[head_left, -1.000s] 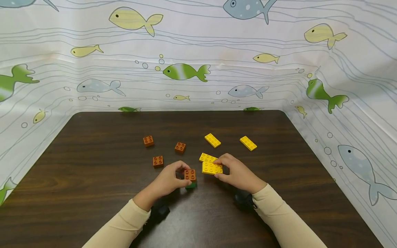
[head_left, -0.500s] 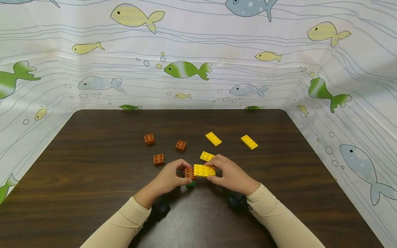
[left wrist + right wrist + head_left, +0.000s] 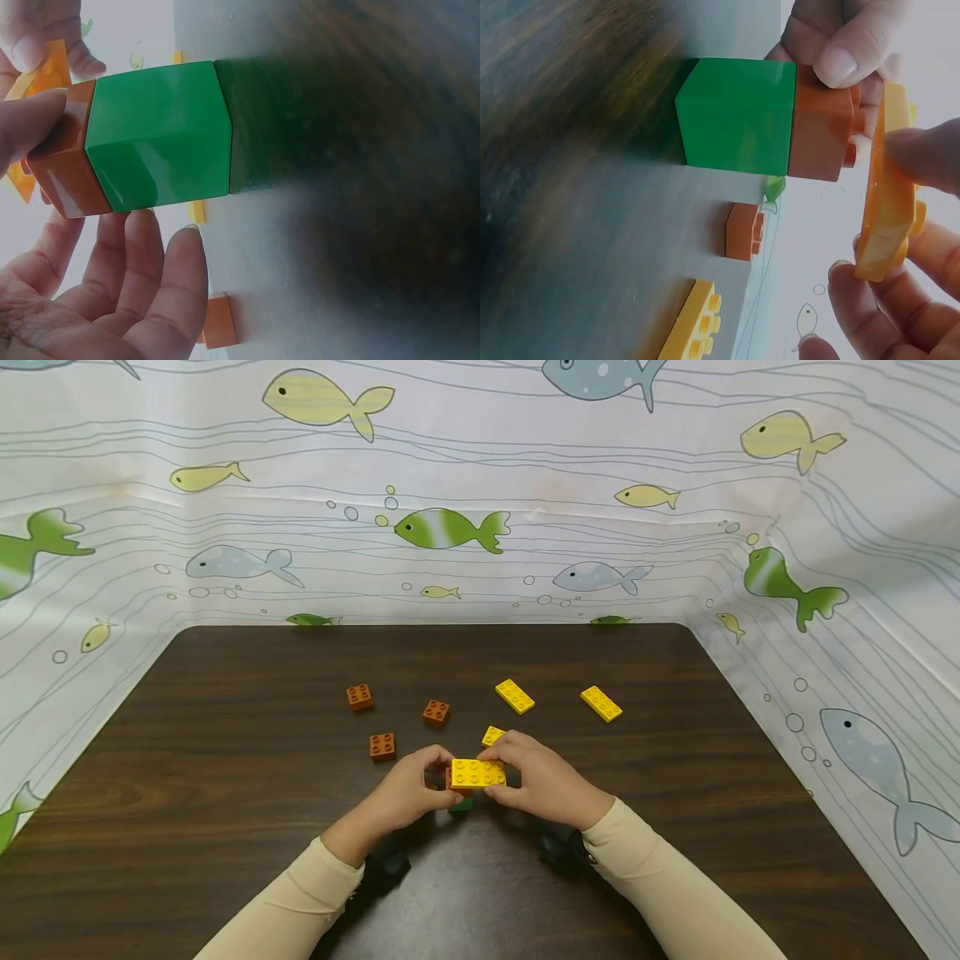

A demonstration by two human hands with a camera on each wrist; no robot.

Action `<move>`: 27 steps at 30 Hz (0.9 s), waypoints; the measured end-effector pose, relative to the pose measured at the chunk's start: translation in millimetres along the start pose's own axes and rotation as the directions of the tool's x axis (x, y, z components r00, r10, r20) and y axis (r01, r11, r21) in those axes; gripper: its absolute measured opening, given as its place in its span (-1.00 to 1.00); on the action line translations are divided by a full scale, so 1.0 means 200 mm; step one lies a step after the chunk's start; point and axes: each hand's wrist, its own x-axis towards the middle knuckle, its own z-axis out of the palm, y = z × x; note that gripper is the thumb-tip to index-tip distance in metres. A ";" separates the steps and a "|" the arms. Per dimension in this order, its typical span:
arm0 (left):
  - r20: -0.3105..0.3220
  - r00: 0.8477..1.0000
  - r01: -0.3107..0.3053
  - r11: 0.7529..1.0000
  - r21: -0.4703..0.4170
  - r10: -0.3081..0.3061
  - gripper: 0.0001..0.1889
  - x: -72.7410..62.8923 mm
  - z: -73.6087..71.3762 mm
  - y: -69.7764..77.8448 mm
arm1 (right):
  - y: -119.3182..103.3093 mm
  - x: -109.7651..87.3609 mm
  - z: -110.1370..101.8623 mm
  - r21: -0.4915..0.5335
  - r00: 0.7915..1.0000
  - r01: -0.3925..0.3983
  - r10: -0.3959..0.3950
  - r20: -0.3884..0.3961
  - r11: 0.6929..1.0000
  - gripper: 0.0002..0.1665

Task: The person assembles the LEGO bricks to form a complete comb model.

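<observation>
A green block [image 3: 739, 116] stands on the table with an orange-brown brick [image 3: 821, 127] stacked on its top. My left hand [image 3: 407, 789] grips that brown brick between thumb and fingers. A flat yellow plate brick [image 3: 477, 773] is pinched in my right hand [image 3: 543, 781]. In the right wrist view the plate hovers, slightly tilted, just above the brown brick's studs, with a narrow gap showing between them. From the head view the plate covers most of the brown brick, and a bit of green shows below it.
Three loose brown bricks lie to the left and behind, one brown brick [image 3: 382, 747] nearest my left hand. Two yellow plates sit farther back, including a yellow plate [image 3: 601, 703] at right. Another yellow plate [image 3: 492, 737] is partly hidden by my right hand. Fish-patterned cloth [image 3: 450, 460] borders the table.
My right hand has carried the yellow plate leftward, from beside the stack to over the brown brick. My left hand has stayed on the brown brick.
</observation>
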 end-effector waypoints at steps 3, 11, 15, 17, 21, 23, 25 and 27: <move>0.002 1.000 -0.001 1.000 -0.013 0.002 -0.67 0.00 0.00 -0.01 | -0.01 0.01 0.00 0.001 1.000 0.002 -0.002 0.013 1.000 -0.54; 0.006 1.000 0.013 1.000 -0.017 -0.012 -0.67 0.00 0.00 -0.02 | -0.02 0.04 0.01 -0.020 0.999 0.006 -0.005 0.042 1.000 -0.56; 0.003 1.000 0.014 1.000 -0.012 -0.014 -0.68 0.00 0.00 -0.02 | -0.04 0.05 -0.01 -0.032 0.998 0.021 -0.019 0.058 0.999 -0.57; 0.002 1.000 0.004 1.000 -0.007 -0.004 -0.67 0.01 -0.01 -0.01 | -0.04 0.05 -0.02 -0.043 0.997 0.025 -0.022 0.067 0.999 -0.57; 0.003 1.000 -0.007 1.000 0.004 0.007 -0.67 0.01 -0.01 -0.01 | -0.04 0.06 -0.02 -0.058 0.997 0.025 -0.020 0.080 0.998 -0.57; 0.001 1.000 -0.002 1.000 0.006 0.002 -0.66 0.00 -0.01 -0.01 | -0.04 0.06 -0.02 -0.058 0.996 0.024 -0.019 0.083 0.998 -0.56; -0.003 1.000 0.008 1.000 0.007 -0.008 -0.66 0.00 -0.01 0.00 | -0.05 0.06 -0.03 -0.056 0.996 0.025 -0.020 0.086 0.998 -0.56; -0.011 1.000 0.012 1.000 0.006 -0.012 -0.65 0.00 -0.01 0.00 | -0.05 0.06 -0.03 -0.053 0.996 0.028 -0.023 0.088 0.998 -0.57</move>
